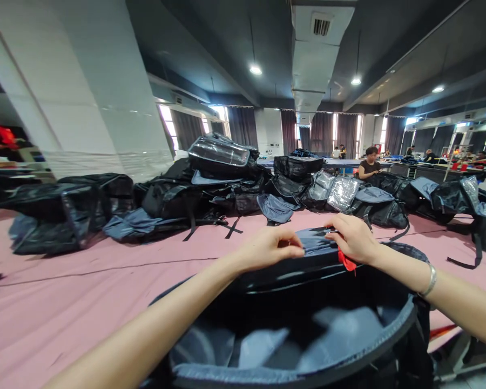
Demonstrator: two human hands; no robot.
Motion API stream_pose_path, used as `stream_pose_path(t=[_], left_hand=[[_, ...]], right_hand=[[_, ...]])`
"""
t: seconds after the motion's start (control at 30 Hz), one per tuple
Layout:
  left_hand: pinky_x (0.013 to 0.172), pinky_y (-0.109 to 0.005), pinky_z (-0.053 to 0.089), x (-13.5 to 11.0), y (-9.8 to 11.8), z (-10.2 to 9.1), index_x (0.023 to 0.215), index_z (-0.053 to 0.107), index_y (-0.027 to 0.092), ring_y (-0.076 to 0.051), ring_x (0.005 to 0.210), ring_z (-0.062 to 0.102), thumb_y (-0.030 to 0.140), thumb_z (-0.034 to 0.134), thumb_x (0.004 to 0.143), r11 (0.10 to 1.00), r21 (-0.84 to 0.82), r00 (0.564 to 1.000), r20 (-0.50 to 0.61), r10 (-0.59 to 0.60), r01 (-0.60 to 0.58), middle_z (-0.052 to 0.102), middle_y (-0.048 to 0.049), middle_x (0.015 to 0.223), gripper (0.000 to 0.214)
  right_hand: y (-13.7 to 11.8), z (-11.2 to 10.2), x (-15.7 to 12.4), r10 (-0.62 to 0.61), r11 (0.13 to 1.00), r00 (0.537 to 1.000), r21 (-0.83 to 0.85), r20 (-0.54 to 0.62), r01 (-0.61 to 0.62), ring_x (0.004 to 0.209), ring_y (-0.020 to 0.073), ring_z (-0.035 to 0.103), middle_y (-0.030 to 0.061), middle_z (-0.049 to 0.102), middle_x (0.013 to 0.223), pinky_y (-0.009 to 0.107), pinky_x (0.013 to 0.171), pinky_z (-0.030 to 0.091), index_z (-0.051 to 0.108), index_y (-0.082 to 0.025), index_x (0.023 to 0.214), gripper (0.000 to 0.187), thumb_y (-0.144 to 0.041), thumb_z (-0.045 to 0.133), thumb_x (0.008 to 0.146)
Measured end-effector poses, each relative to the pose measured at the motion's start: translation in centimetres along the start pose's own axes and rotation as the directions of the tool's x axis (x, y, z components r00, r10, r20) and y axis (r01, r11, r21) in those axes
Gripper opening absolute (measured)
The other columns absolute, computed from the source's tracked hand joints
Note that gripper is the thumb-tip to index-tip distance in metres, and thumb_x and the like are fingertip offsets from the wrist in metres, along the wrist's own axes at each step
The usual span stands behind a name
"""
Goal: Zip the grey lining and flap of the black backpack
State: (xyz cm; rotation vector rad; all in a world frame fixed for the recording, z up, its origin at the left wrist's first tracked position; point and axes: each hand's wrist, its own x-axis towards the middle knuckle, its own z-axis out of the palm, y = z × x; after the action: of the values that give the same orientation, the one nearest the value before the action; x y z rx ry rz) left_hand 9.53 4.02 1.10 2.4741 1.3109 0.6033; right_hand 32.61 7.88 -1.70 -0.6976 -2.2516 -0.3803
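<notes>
A large black backpack [291, 373] stands right in front of me, its main compartment wide open with blue-grey lining [344, 335] showing inside. At its far rim my left hand [271, 249] pinches the blue-grey fabric edge between thumb and fingers. Just right of it, my right hand [352, 237] is closed over the same far edge, a tiny shiny bit showing at the fingertips. What exactly it grips is hidden. Beneath the right palm hangs a piece of red cloth [346, 261]. A silvery bracelet circles the right wrist.
Pink cloth [85, 302] covers the table. Along its far side lie several black backpacks [170, 200], some with clear plastic panels [218, 150] and loose straps. A co-worker [370, 163] sits beyond them. A pale pillar [81, 92] rises at the left.
</notes>
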Motion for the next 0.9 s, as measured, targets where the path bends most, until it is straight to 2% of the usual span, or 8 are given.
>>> stream_pose_path(t=[0.1, 0.2, 0.27, 0.37, 0.43, 0.5, 0.77, 0.9], left_hand=[[0.069, -0.025, 0.04, -0.7, 0.2, 0.2, 0.076, 0.066, 0.02, -0.016, 0.075, 0.056, 0.037, 0.057, 0.072, 0.996, 0.088, 0.999, -0.032, -0.022, 0.025, 0.066, -0.0011, 0.08, 0.02], [0.066, -0.026, 0.039, -0.2, 0.3, 0.9, 0.066, 0.062, 0.018, -0.016, 0.069, 0.055, 0.035, 0.047, 0.076, 0.982, 0.125, 0.985, -0.119, -0.127, 0.142, 0.063, -0.0014, 0.069, 0.025], [0.063, -0.027, 0.037, 0.5, 0.1, 1.3, 0.063, 0.059, 0.017, -0.016, 0.065, 0.053, 0.036, 0.044, 0.075, 0.976, 0.098, 0.977, -0.106, -0.185, 0.196, 0.059, -0.0009, 0.064, 0.026], [0.06, -0.026, 0.035, 1.3, -0.4, 1.4, 0.06, 0.054, 0.016, -0.016, 0.062, 0.048, 0.039, 0.043, 0.072, 0.972, 0.033, 0.971, -0.056, -0.232, 0.234, 0.052, 0.0003, 0.06, 0.028], [0.058, -0.026, 0.033, 1.4, -0.6, 1.4, 0.058, 0.051, 0.017, -0.015, 0.06, 0.045, 0.042, 0.042, 0.07, 0.971, -0.004, 0.97, -0.041, -0.24, 0.24, 0.047, 0.0012, 0.058, 0.029], [0.057, -0.026, 0.031, 1.4, -0.6, 1.3, 0.058, 0.049, 0.017, -0.014, 0.059, 0.041, 0.044, 0.042, 0.069, 0.971, -0.027, 0.971, -0.038, -0.237, 0.236, 0.043, 0.002, 0.057, 0.031], [0.059, -0.027, 0.031, 0.9, -0.4, 1.3, 0.06, 0.052, 0.016, -0.013, 0.06, 0.041, 0.046, 0.044, 0.067, 0.97, -0.088, 0.972, -0.038, -0.23, 0.226, 0.044, 0.0023, 0.058, 0.032], [0.06, -0.027, 0.032, 0.7, -0.4, 1.2, 0.06, 0.054, 0.015, -0.013, 0.061, 0.042, 0.048, 0.047, 0.067, 0.97, -0.141, 0.979, -0.035, -0.203, 0.196, 0.047, 0.0013, 0.06, 0.035]], right_hand=[[0.3, 0.5, 0.1, 0.054, 0.998, 0.998, -0.013, -0.007, -0.054, 0.079, 0.0185, 0.055, 0.0058, 0.059, 0.085, 0.029, 0.07, 0.041, 0.055, -0.016, 0.093, 0.008, -0.019, 0.052, 0.086], [0.4, 0.6, 0.3, 0.1, 0.995, 0.995, 0.019, -0.029, -0.099, 0.079, 0.0177, 0.055, 0.0048, 0.059, 0.084, 0.028, 0.07, 0.04, 0.055, -0.016, 0.093, 0.008, -0.019, 0.055, 0.085], [0.4, 0.5, 0.3, 0.082, 0.996, 0.995, 0.044, -0.057, -0.079, 0.078, 0.0174, 0.055, 0.0048, 0.058, 0.083, 0.027, 0.069, 0.04, 0.056, -0.016, 0.092, 0.007, -0.018, 0.055, 0.085], [0.4, 0.1, 0.1, -0.099, 0.995, 0.992, -0.023, -0.084, 0.097, 0.077, 0.0173, 0.053, 0.0053, 0.059, 0.083, 0.028, 0.066, 0.037, 0.057, -0.016, 0.09, 0.007, -0.021, 0.054, 0.086], [0.3, -0.1, 0.0, -0.26, 0.961, 0.96, -0.127, -0.099, 0.247, 0.074, 0.0166, 0.052, 0.0052, 0.06, 0.084, 0.028, 0.064, 0.034, 0.058, -0.016, 0.088, 0.01, -0.024, 0.052, 0.088], [0.0, -0.1, 0.1, -0.369, 0.914, 0.923, -0.225, -0.112, 0.338, 0.071, 0.0153, 0.05, 0.0042, 0.061, 0.082, 0.028, 0.062, 0.031, 0.058, -0.016, 0.086, 0.014, -0.024, 0.048, 0.091], [-0.7, -0.8, 0.7, -0.534, 0.791, 0.842, -0.397, -0.076, 0.465, 0.066, 0.0134, 0.045, 0.0019, 0.061, 0.079, 0.028, 0.063, 0.028, 0.059, -0.016, 0.087, 0.02, -0.01, 0.04, 0.091], [-0.8, -1.4, 0.9, -0.573, 0.761, 0.819, -0.373, -0.006, 0.53, 0.066, 0.0135, 0.043, 0.002, 0.061, 0.079, 0.028, 0.062, 0.027, 0.058, -0.017, 0.083, 0.024, -0.009, 0.037, 0.092]])
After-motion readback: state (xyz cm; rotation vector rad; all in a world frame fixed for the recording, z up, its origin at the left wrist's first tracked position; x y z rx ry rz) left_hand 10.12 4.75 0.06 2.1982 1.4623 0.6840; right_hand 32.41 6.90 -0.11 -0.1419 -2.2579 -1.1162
